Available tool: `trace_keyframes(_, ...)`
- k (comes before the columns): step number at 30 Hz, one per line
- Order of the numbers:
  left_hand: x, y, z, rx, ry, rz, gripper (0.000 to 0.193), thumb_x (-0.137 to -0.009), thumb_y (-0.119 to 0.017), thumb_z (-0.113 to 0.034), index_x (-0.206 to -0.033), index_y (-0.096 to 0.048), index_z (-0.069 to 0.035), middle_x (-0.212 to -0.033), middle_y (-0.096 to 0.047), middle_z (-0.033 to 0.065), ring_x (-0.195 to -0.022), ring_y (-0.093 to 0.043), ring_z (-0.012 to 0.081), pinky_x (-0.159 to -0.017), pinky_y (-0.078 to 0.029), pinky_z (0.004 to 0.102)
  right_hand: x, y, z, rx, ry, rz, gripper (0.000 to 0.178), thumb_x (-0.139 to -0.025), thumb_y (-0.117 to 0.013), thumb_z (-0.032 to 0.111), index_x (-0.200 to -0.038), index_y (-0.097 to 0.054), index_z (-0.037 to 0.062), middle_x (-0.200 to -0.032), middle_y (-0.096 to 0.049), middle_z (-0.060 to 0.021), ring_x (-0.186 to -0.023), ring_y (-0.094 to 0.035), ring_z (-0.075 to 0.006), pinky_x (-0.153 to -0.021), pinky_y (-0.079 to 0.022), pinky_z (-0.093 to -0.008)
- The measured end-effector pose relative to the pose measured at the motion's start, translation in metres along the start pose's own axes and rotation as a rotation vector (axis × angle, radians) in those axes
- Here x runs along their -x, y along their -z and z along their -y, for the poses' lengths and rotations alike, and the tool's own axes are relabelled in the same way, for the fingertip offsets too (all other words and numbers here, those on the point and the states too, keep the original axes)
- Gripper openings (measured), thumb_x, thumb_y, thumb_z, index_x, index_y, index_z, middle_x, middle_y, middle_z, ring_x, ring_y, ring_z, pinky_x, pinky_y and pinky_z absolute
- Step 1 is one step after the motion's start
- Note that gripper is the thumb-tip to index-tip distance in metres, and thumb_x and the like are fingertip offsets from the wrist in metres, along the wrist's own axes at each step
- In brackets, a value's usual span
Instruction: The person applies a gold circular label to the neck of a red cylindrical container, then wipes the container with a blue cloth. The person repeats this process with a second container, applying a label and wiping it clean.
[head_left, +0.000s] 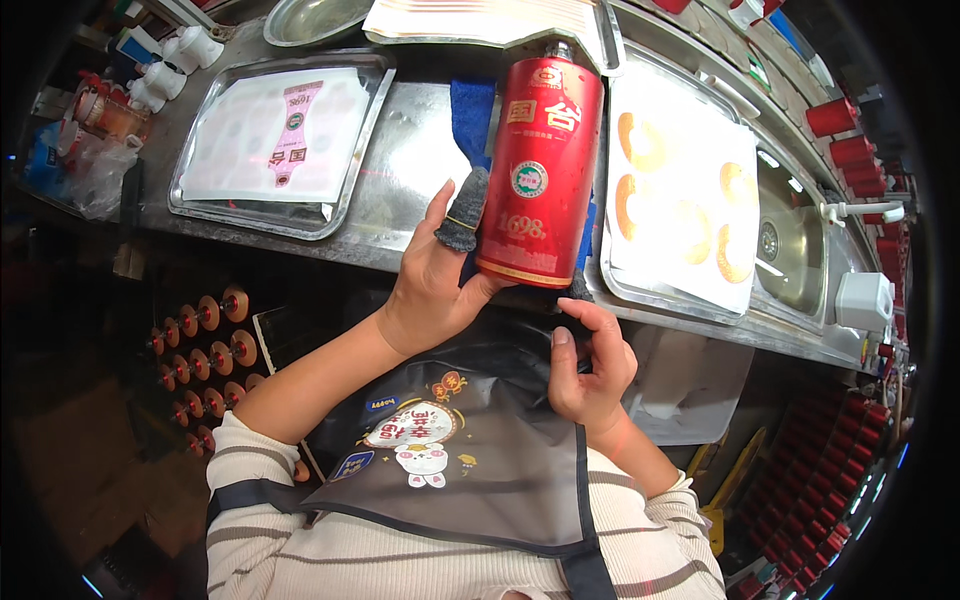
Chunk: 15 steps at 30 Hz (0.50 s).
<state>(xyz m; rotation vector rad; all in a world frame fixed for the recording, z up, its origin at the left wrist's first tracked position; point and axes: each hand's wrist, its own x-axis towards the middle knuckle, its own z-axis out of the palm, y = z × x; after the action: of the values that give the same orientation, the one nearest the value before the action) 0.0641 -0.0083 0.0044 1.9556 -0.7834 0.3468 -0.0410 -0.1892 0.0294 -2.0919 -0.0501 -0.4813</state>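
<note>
A red liquor bottle (540,180) with gold characters, a round white-green emblem and a clear stopper-like top stands nearly upright in front of me, leaning slightly right. My left hand (435,275) is closed on its lower left side, with the thumb by the base. A dark grey finger cot (463,212), banded with a thin yellow ring, covers one of its fingers. Close to the lower right edge is my right hand (595,365), its fingers bent and thumb apart, nothing visible in it. A dark cot (578,290) on a fingertip there meets the bottle's base.
Left on the metal counter (405,130), a steel tray (345,190) holds a white sheet with a pink label. At right another tray (690,305) carries a sheet of gold curved pieces. A blue cloth (470,115) lies behind the bottle; a sink (795,240) is far right.
</note>
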Motion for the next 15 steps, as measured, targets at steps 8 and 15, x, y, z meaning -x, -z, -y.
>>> trace_keyframes(8,0.005,-0.011,0.006,0.027,-0.040,-0.045,0.061,-0.076,-0.080,-0.012,-0.130,-0.054,-0.001,-0.132,-0.059,0.0204,-0.113,-0.061,0.0392,-0.114,-0.028,0.0604,-0.018,0.007,0.016,0.288,0.319,0.139,0.034,-0.072,-0.066,-0.008,-0.105,-0.068,-0.0006,-0.076,-0.065,-0.0072,-0.050,-0.049,-0.0135,-0.049,-0.038,-0.0267)
trace_keyframes(15,0.005,-0.001,0.002,0.094,0.049,0.044,0.072,-0.082,-0.071,-0.014,-0.146,-0.039,0.000,-0.130,-0.061,0.0179,-0.121,-0.056,0.0394,-0.118,-0.018,0.0557,-0.051,0.000,0.045,0.569,0.492,0.422,0.040,-0.070,-0.068,0.001,-0.109,-0.064,0.0063,-0.064,-0.054,-0.0016,-0.049,-0.054,-0.0182,-0.048,-0.040,-0.0327)
